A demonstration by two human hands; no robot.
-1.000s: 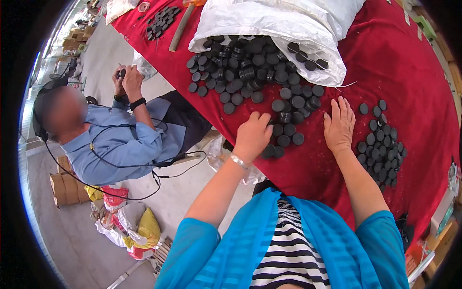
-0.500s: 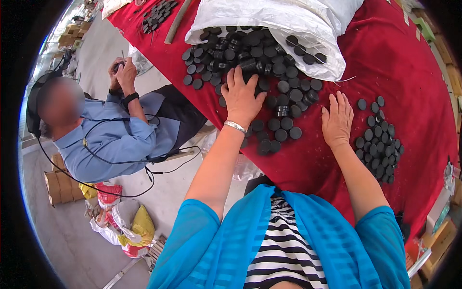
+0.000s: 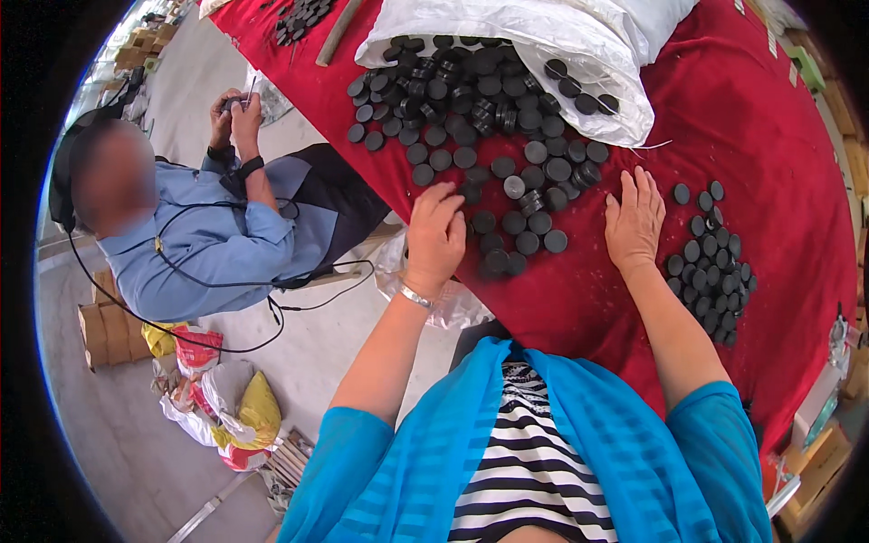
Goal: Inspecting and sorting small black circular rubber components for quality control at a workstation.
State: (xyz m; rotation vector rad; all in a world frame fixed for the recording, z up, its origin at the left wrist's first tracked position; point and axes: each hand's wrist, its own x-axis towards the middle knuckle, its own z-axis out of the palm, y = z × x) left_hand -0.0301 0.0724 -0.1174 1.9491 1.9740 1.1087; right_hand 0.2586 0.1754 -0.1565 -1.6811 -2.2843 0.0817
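Observation:
My left hand (image 3: 436,237) is at the near-left edge of the pile of black round discs (image 3: 471,90), fingers loosely bent and a little apart. No disc shows in it, though its palm side is hidden. Some loose discs (image 3: 484,222) lie just right of its fingers. My right hand (image 3: 635,222) rests flat on the red cloth (image 3: 579,299), open, between the big pile and a smaller heap of discs (image 3: 711,281). Behind the pile lies a white woven sack (image 3: 507,23), its mouth toward me, with several discs inside the opening.
A person in a blue shirt (image 3: 204,244) sits at the left, holding a small dark item and a thin tool. A stick (image 3: 338,32) and another group of discs (image 3: 299,18) lie at the far left of the table. Bags (image 3: 258,412) and cartons (image 3: 104,335) stand on the floor.
My left hand has drawn back from the pile toward me and its fingers have bent. Discs it covered now show, some spread nearer. My right hand has stayed in place.

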